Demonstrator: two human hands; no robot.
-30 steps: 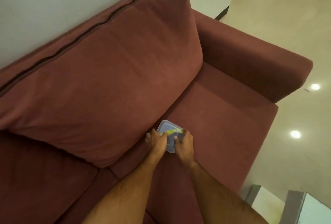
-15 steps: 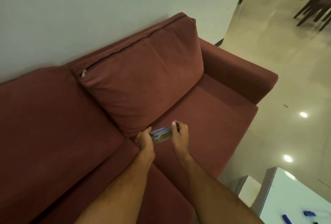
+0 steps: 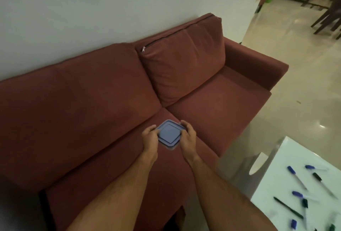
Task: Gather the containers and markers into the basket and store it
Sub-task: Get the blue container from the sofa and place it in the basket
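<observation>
left hand (image 3: 150, 136): grips container (image 3: 168, 134) left edge, fingers curled | right hand (image 3: 188, 134): grips right edge | container: lid up, above sofa (image 3: 212, 105) seat front edge | markers (image 3: 302, 190): scattered on worktop (image 3: 276, 184)

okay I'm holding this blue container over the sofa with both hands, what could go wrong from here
The container is held only at its edges, between the left hand and right hand; if that grip slips, it could fall onto the sofa.

No basket is in view, so you may have to carry it some way.

The markers lie scattered on the white table; brushing past could knock some off.
</observation>
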